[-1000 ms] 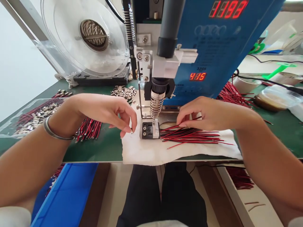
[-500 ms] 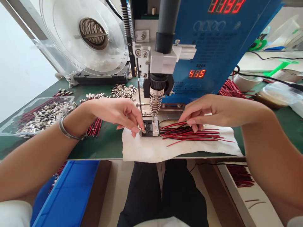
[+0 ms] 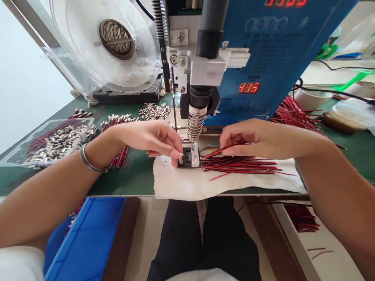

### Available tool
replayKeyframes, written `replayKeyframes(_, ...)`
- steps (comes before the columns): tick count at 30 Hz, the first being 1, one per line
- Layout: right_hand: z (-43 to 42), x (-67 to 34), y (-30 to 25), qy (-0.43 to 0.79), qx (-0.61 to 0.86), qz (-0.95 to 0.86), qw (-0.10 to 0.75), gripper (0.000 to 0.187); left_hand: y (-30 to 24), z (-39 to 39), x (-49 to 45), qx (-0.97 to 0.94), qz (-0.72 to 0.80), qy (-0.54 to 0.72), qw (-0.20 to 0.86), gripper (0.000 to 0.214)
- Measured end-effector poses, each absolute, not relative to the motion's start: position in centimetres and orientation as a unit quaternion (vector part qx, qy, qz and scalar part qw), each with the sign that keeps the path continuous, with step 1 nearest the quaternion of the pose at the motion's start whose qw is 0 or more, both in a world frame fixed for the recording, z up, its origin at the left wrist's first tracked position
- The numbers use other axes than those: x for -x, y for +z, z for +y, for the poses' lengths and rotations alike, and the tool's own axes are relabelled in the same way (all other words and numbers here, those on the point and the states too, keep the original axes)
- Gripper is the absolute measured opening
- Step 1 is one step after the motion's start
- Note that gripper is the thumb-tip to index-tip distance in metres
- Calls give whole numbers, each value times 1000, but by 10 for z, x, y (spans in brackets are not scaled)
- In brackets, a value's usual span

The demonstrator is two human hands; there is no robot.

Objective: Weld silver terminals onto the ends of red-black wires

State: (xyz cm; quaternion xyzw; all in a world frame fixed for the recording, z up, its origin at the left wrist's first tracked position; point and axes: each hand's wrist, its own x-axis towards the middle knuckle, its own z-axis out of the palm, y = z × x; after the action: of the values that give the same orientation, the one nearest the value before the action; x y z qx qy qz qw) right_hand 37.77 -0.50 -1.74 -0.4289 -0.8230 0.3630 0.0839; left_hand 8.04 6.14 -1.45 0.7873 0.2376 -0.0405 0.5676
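Note:
My left hand (image 3: 162, 142) is closed, thumb and forefinger pinched at the left end of a small black fixture (image 3: 187, 159). A tiny shiny metal part shows at those fingertips, mostly covered by them. In my right hand (image 3: 249, 138), thumb and forefinger pinch a red and black wire (image 3: 215, 152), its end pointing left at the fixture's white block (image 3: 195, 157). Below that hand, a bunch of red and black wires (image 3: 243, 167) lies on a white cloth (image 3: 178, 185). Just above the fixture stands the soldering head with its coiled spring (image 3: 197, 121).
Small metal connectors (image 3: 68, 142) fill a clear tray at left, with another pile (image 3: 155, 111) behind my left hand. Finished-looking wires with metal ends (image 3: 119, 156) lie beneath my left wrist. A blue machine (image 3: 263, 50) stands behind; more red wires (image 3: 293, 113) lie right.
My left fingertips have moved slightly right over the fixture's left end. My right hand's lower fingers have curled up off the wire bunch, while the pinched wire stays near the fixture.

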Motion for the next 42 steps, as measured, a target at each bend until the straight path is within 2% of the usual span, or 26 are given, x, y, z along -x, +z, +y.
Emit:
replayKeyframes(10, -7, -367, -27, 343, 402, -840, 126, 35, -15, 57, -83, -810, 219, -24, 543, 26)
replayKeyframes(24, -10, -352, -33, 245, 379, -877, 167, 34, -21, 51, -85, -885, 181, 50, 426, 15)
replayKeyframes(34, -14, -347, -37, 235, 396, -862, 213, 30, -26, 50, -87, -891, 179, 75, 411, 18)
replayKeyframes(42, -11, -345, -36, 163, 368, -894, 198, 27, -30, 50, -86, -886, 178, 84, 421, 13)
